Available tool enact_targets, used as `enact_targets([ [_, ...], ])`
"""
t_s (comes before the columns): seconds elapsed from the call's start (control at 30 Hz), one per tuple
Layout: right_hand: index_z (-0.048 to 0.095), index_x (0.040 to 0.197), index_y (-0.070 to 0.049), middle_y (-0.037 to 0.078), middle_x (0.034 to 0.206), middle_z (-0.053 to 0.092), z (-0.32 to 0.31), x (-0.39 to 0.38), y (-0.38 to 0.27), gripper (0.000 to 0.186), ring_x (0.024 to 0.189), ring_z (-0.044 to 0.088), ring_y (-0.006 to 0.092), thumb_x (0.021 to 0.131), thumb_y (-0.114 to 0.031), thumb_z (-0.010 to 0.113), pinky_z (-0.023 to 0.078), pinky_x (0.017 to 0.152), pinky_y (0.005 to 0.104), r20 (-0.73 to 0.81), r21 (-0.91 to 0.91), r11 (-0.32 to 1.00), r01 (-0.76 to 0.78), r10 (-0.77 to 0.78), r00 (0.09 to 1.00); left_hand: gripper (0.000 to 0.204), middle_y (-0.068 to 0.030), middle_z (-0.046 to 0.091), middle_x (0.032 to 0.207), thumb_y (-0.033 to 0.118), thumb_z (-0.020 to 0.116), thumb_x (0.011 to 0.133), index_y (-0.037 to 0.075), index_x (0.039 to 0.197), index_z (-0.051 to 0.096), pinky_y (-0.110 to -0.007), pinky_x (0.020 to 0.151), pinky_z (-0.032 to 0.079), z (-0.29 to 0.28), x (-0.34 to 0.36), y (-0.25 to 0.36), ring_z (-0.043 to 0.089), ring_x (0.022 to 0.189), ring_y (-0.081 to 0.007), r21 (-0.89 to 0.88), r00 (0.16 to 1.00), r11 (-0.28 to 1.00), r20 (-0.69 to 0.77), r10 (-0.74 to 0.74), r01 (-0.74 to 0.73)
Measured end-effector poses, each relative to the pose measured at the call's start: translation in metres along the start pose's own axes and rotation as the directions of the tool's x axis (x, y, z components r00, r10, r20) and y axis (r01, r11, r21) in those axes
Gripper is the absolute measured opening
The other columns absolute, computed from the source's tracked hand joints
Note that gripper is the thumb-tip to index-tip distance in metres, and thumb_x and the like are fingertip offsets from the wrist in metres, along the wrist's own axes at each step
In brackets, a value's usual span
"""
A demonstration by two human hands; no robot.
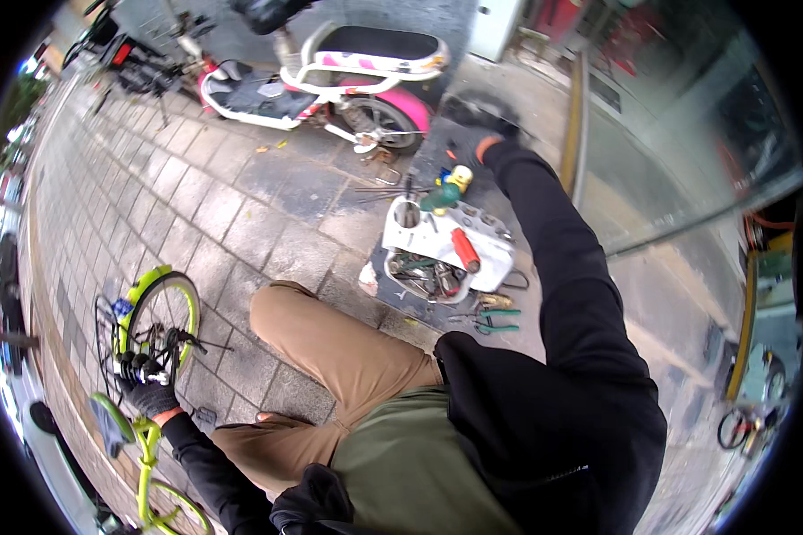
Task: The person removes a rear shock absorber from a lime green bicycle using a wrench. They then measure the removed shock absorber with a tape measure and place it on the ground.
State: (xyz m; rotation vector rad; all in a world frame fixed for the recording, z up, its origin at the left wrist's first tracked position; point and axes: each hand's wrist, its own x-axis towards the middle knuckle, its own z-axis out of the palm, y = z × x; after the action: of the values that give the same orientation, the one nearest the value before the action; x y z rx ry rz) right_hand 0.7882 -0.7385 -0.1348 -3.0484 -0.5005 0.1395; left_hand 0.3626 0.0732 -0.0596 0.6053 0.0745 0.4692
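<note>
My left hand [150,395], in a dark glove with an orange cuff, is closed beside a lime-green bicycle [144,477] at the left. A small silvery piece shows at its fingers, too small to name. Close by are the bicycle's wheel [193,308] and dark saddle [111,426]. My right hand [475,145], gloved alike, reaches out over a dark slab past a white tool tray [495,248]; motion smears its fingers. A yellow-and-white container [458,177] is nearest to it. The tray holds a red-handled tool [465,251], a green item [440,199] and loose metal tools.
Green-handled pliers [495,327] lie in front of the tray. Thin rods [379,190] lie at its far left. A pink-and-white electric scooter [366,89] stands at the back on the paving. A glass door [660,134] rises to the right.
</note>
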Motion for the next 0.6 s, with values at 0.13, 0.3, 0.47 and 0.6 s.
enact_targets([
  [0.13, 0.069, 0.122, -0.003, 0.023, 0.121, 0.069, 0.046, 0.004, -0.008, 0.045, 0.111, 0.067, 0.0409, 0.091, -0.035, 0.067, 0.053, 0.095, 0.0459, 0.103, -0.015, 0.99, 0.139, -0.137, 0.985, 0.031, -0.0042, 0.066, 0.096, 0.036, 0.063, 0.1, 0.008, 0.115, 0.065, -0.033, 0.066, 0.048, 0.014, -0.046, -0.01, 0.059, 0.082, -0.0181, -0.02, 0.997, 0.999, -0.071, 0.032, -0.034],
  [0.3, 0.067, 0.127, -0.003, 0.022, 0.125, 0.069, 0.105, -0.029, 0.001, 0.048, 0.113, 0.066, 0.0375, 0.09, -0.034, 0.07, 0.052, 0.097, 0.0442, 0.165, -0.107, 0.993, 0.051, -0.033, 0.986, 0.034, -0.0038, 0.068, 0.094, 0.044, 0.063, 0.1, 0.013, 0.114, 0.067, -0.036, 0.068, 0.052, 0.097, -0.021, -0.039, 0.063, 0.082, -0.0214, -0.115, 0.997, 0.991, -0.022, 0.069, -0.071],
  [0.47, 0.065, 0.131, -0.003, 0.02, 0.129, 0.068, 0.101, -0.035, -0.004, 0.051, 0.116, 0.066, 0.0341, 0.09, -0.033, 0.073, 0.051, 0.099, 0.0425, 0.162, -0.106, 0.994, 0.031, -0.013, 0.987, 0.044, -0.0072, 0.07, 0.096, 0.049, 0.071, 0.093, 0.011, 0.116, 0.068, -0.039, 0.063, 0.054, 0.092, -0.055, -0.015, 0.064, 0.086, -0.0251, -0.176, 0.991, 0.981, -0.118, 0.058, -0.079],
  [0.6, 0.063, 0.135, -0.004, 0.018, 0.132, 0.067, 0.048, -0.009, 0.036, 0.055, 0.118, 0.065, 0.0314, 0.089, -0.032, 0.075, 0.05, 0.101, 0.0412, 0.015, 0.134, 0.991, -0.019, 0.018, 1.0, 0.042, -0.0075, 0.072, 0.099, 0.049, 0.063, 0.098, 0.012, 0.117, 0.068, -0.038, 0.059, 0.053, 0.081, -0.058, -0.009, 0.068, 0.079, -0.0258, -0.155, 0.989, 0.984, -0.134, 0.065, -0.086],
])
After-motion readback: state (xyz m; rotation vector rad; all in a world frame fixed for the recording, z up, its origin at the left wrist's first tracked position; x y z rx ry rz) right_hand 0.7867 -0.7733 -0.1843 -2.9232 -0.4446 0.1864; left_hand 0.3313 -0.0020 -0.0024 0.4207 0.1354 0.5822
